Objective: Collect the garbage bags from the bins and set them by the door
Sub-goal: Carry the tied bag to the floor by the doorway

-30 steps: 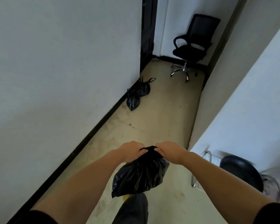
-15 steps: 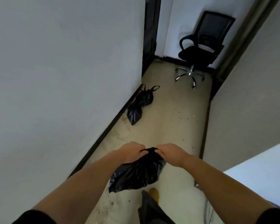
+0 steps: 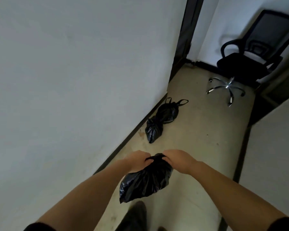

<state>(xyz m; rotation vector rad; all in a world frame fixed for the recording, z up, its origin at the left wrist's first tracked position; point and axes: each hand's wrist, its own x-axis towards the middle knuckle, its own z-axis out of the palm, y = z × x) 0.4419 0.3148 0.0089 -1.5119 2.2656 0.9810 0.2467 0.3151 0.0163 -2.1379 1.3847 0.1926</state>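
Observation:
A full black garbage bag (image 3: 145,180) hangs in front of me above the floor. My left hand (image 3: 137,161) and my right hand (image 3: 178,160) both grip its gathered neck, one on each side. Two more black garbage bags lie on the floor ahead against the left wall: a near one (image 3: 153,131) and a far one (image 3: 168,112) with its loop handles sticking up. The dark door frame (image 3: 183,40) stands just beyond them in the left wall.
A white wall (image 3: 73,80) with a black baseboard runs along my left. A black office chair (image 3: 250,60) on a chrome star base stands at the corridor's far end. Another wall edge (image 3: 274,147) closes in on the right. My leg (image 3: 133,217) shows below the bag.
I have walked forward along the corridor; the two floor bags and the chair are nearer. The wire bin at the right has left the view. Both hands keep their grip on the bag.

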